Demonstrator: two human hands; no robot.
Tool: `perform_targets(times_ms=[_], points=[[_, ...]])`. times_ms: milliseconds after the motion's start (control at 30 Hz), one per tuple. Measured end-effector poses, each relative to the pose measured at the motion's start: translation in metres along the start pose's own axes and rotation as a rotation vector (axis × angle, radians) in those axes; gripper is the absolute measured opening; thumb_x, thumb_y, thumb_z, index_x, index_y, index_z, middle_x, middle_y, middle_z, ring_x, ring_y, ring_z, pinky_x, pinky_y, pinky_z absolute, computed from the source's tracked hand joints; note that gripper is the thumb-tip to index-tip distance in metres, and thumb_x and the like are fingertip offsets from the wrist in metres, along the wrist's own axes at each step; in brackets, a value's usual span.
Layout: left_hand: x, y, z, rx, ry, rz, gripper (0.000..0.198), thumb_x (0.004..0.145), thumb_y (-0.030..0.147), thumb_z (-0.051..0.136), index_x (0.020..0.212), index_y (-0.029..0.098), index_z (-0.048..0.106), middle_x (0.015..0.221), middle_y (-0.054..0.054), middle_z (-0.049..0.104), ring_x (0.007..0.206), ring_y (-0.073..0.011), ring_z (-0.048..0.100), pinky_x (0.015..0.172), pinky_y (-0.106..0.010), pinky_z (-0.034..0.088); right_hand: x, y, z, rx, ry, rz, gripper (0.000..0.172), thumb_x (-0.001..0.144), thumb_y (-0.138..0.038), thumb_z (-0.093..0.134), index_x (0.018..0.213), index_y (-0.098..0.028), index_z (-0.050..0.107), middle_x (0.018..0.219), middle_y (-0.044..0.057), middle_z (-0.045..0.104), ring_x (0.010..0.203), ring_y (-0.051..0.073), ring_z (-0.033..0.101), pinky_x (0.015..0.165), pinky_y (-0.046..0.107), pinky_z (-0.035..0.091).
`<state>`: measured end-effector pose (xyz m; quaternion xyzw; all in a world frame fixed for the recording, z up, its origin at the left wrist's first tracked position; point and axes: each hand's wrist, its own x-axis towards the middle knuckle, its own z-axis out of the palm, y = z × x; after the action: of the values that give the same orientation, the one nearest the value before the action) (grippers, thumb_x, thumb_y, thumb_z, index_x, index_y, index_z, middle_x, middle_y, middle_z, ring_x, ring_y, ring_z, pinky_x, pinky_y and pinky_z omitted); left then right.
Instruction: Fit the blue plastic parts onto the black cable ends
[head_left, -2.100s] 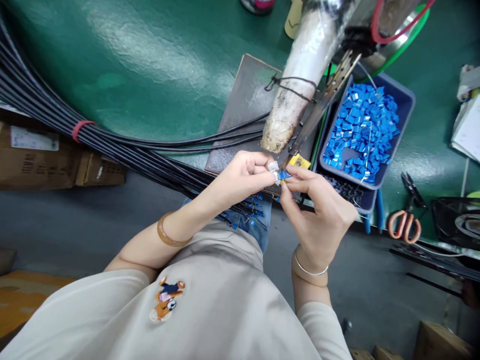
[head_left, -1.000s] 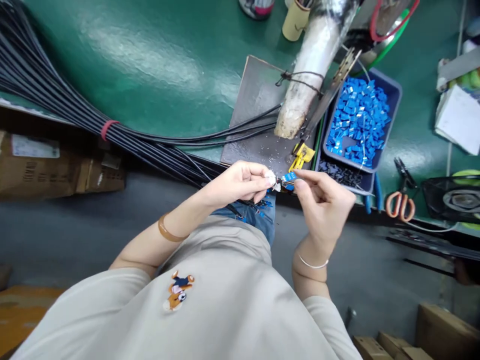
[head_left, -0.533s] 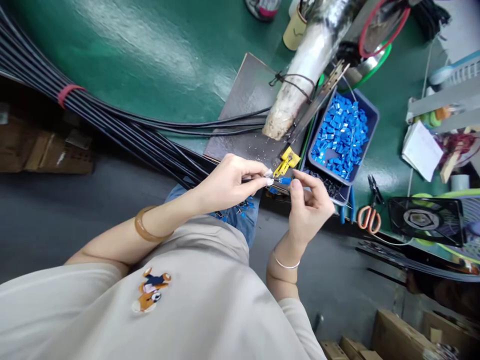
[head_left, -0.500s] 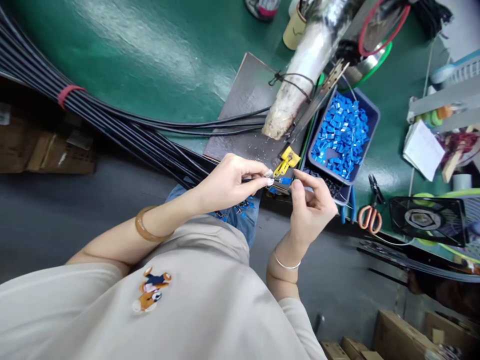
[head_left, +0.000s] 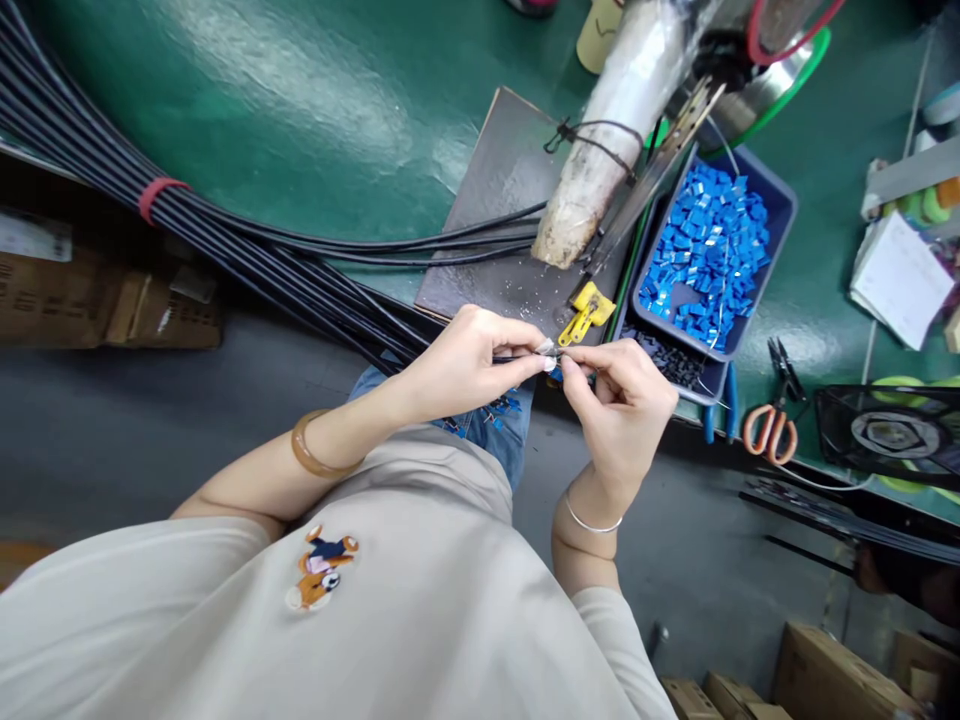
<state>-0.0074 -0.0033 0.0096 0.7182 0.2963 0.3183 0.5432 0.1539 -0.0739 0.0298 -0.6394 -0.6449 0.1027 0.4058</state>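
My left hand point(head_left: 480, 365) pinches a black cable point(head_left: 507, 355) close to its end between thumb and forefinger, both with white coverings on their tips. My right hand point(head_left: 622, 405) meets it there, its thumb and forefinger closed on the cable's tip; the fine detail between the fingertips is too small to tell. Just beyond the fingers lies a yellow clip-like tool point(head_left: 589, 310) on a dark board point(head_left: 487, 210). A bit of blue shows beneath the fingertips, mostly hidden. Small blue pieces with wire ends point(head_left: 499, 408) rest on my lap.
Right of the board stands a grey bin point(head_left: 784, 205) of blue connectors point(head_left: 705, 250), with small black parts point(head_left: 667, 355) below it. Blue-handled pliers point(head_left: 731, 400), orange-handled scissors point(head_left: 770, 432) and a black fan point(head_left: 892, 433) lie further right. A white wrapped tube point(head_left: 600, 150) overhangs the board; bundled cables point(head_left: 247, 240) run leftward.
My right hand has come left to the cable's end and its fingers have closed there. The blue piece by the tip is now mostly covered. The view has shifted slightly left.
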Motion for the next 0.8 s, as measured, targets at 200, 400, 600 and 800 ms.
perform_targets(times_ms=[200,400,600,800], points=[[0.0002,-0.0010,-0.0001,-0.013,-0.010,0.004,0.017,0.084,0.021,0.062,0.073,0.009,0.068,0.052,0.005,0.047,0.051,-0.0047,0.037,0.049,-0.019,0.028,0.0004,-0.0003,-0.0013,-0.017,-0.035,-0.037,0.010,0.083,-0.012,0.067,0.087,-0.020,0.071,0.071,-0.003,0.060,0.067,0.008,0.056,0.063,0.025,0.047],[0.0002,-0.0020,-0.0009,-0.023,-0.024,-0.022,0.020,0.085,0.024,0.061,0.073,0.010,0.067,0.053,0.004,0.050,0.051,-0.0053,0.039,0.048,-0.020,0.029,0.0013,0.0006,-0.0007,-0.011,-0.045,-0.040,0.010,0.083,-0.013,0.066,0.087,-0.020,0.071,0.071,-0.003,0.061,0.067,0.009,0.056,0.063,0.026,0.047],[0.0000,-0.0022,-0.0013,-0.048,-0.041,-0.053,0.020,0.085,0.025,0.061,0.074,0.010,0.068,0.053,0.003,0.052,0.051,-0.0059,0.042,0.048,-0.019,0.030,0.0026,0.0019,-0.0029,-0.004,-0.079,-0.019,0.011,0.083,-0.014,0.066,0.087,-0.021,0.071,0.070,-0.004,0.062,0.065,0.009,0.056,0.063,0.026,0.047],[-0.0006,-0.0020,-0.0011,-0.060,-0.026,-0.079,0.018,0.085,0.024,0.060,0.076,0.010,0.066,0.054,0.002,0.055,0.049,-0.0054,0.044,0.047,-0.018,0.032,0.0003,-0.0014,0.0020,-0.061,-0.026,-0.051,0.010,0.081,-0.010,0.066,0.084,-0.020,0.069,0.071,-0.004,0.061,0.064,0.008,0.055,0.062,0.023,0.046]])
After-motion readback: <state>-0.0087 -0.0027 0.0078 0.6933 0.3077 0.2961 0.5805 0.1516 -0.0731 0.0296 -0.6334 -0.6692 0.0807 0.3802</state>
